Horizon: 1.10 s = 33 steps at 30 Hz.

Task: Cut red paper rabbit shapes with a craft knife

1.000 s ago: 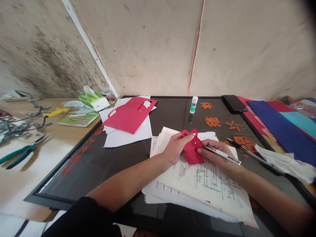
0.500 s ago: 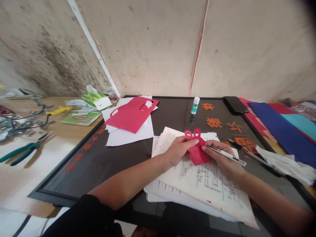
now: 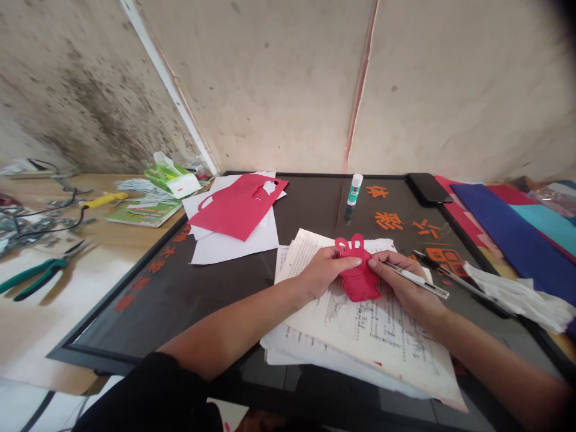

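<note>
My left hand (image 3: pixel 324 270) pinches the upper left of a small red paper cutout (image 3: pixel 359 277) with two looped ears. My right hand (image 3: pixel 402 283) holds a thin silver craft knife (image 3: pixel 418 279) and touches the cutout's right side with its fingertips. The cutout rests over a stack of printed white pages (image 3: pixel 373 336) on a black framed glass board (image 3: pixel 202 288).
A red sheet (image 3: pixel 236 209) with cut holes lies on white sheets at the back left. A glue stick (image 3: pixel 354 189), a black phone (image 3: pixel 426 188) and orange characters (image 3: pixel 389 221) sit behind. Coloured paper (image 3: pixel 517 234) and white tissue (image 3: pixel 513 294) lie right; green pliers (image 3: pixel 31 277) left.
The cutout has been turned slightly in my fingers, its ears now more upright. Both hands stay at the same spot on the pages.
</note>
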Each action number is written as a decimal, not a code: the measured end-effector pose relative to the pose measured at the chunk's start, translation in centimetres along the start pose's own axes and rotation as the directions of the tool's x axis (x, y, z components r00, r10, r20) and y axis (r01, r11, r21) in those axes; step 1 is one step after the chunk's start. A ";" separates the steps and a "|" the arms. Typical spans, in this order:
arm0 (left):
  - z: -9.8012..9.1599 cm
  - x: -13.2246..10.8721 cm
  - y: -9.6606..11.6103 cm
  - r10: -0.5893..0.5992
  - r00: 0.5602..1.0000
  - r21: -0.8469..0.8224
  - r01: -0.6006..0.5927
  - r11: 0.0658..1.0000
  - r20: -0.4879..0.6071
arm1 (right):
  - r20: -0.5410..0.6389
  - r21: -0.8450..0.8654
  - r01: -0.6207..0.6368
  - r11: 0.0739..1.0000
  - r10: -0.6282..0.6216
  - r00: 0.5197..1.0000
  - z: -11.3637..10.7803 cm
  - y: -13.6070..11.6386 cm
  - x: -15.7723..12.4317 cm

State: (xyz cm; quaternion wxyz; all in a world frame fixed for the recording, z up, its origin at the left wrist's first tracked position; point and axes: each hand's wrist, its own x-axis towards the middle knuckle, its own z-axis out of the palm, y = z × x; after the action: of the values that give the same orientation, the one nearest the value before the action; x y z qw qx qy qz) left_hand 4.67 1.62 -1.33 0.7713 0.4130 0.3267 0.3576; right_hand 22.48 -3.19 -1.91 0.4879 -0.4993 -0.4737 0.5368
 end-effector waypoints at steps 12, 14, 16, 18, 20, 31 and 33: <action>-0.2 0.1 0.0 0.005 1.000 0.008 -0.005 1.000 0.017 | -0.004 0.010 -0.006 1.000 0.006 1.000 0.3 -0.4 -0.3; -0.1 0.0 0.0 0.005 1.000 0.010 -0.005 1.000 0.013 | -0.015 -0.020 0.018 1.000 -0.019 1.000 0.3 -0.2 -0.2; 0.0 0.0 0.0 0.003 1.000 0.015 -0.003 1.000 0.007 | -0.014 -0.075 0.045 0.996 -0.046 0.999 0.2 -0.1 -0.2; 0.1 0.0 0.1 0.007 1.000 0.023 -0.007 1.000 -0.012 | -0.006 -0.146 0.069 0.987 -0.070 0.998 -0.1 0.0 -0.1; 0.2 0.0 0.3 0.008 0.999 0.043 -0.006 0.999 -0.042 | -0.033 -0.202 0.115 0.973 -0.124 0.992 -0.5 0.1 0.1; -0.3 -1.2 1.5 -0.061 0.989 0.276 0.097 0.956 -0.135 | 0.037 -0.382 0.187 0.905 -0.187 0.982 -0.4 -0.2 0.5; -0.8 -1.8 1.4 -0.071 0.989 0.348 0.112 0.931 -0.128 | -0.006 -0.433 0.173 0.885 -0.195 0.981 -0.5 -0.5 0.5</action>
State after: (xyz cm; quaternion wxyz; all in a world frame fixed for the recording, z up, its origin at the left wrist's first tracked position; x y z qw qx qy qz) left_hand 2.67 1.07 -0.11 0.6802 0.5086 0.4479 0.2794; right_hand 23.02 -2.65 -1.46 0.4261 -0.5605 -0.6133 0.3578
